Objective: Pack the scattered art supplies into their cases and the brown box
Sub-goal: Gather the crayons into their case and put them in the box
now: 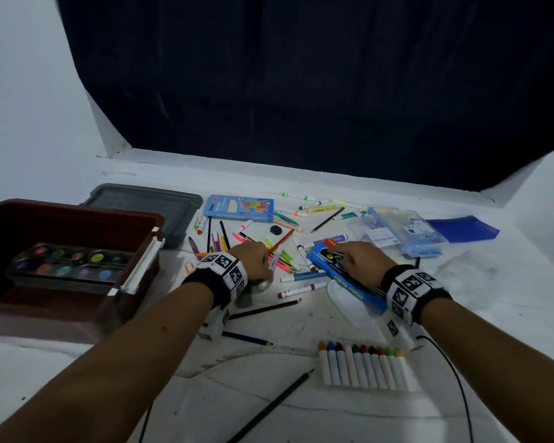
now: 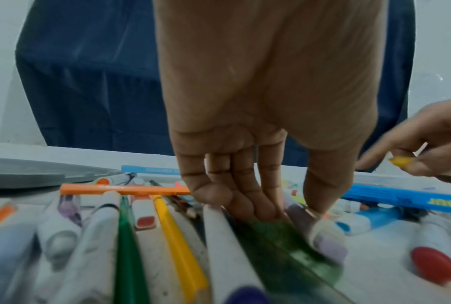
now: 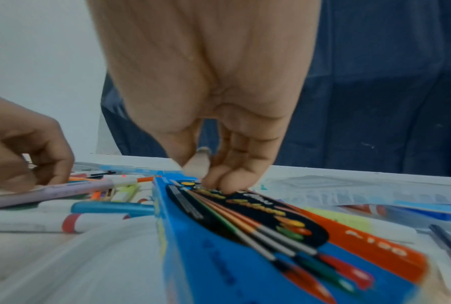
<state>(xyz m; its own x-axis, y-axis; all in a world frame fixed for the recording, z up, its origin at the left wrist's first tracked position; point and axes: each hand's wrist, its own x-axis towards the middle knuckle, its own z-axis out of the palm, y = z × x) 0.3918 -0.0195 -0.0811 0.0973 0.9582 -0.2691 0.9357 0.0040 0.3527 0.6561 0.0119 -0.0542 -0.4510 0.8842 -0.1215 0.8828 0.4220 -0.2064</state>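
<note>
Left hand (image 1: 253, 260) down among loose markers (image 2: 97, 232) and pencils, fingers curled, thumb and fingers pinching a pale lilac marker (image 3: 55, 192); fingertips (image 2: 255, 209) hidden in part behind a blurred green translucent thing, not identifiable. Right hand (image 1: 363, 262) on the upper end of a blue water-colour box (image 1: 349, 282), fingers bent with tips pressing its printed face; whether gripping the box edge or only pressing, cannot tell. Near end of that box covered by the right wristband.

Brown box (image 1: 77, 302) at the left, cut off by the frame edge, holding a paint palette (image 1: 68, 262) with round colour pans; grey lid (image 1: 147, 204) just behind it. Clear plastic case (image 1: 400, 233) at the right, contents too blurred to name; blue folder (image 1: 464, 228) partly hidden beyond it. Row of white-barrelled crayons (image 1: 363, 367) lying near the right forearm.

Readable: "Water Colour" on the side of the blue box; "NEON" on the light blue carton (image 1: 239, 207) at the back. Orange panel on the water-colour box bearing pale characters, smeared by motion. Other print illegible.
</note>
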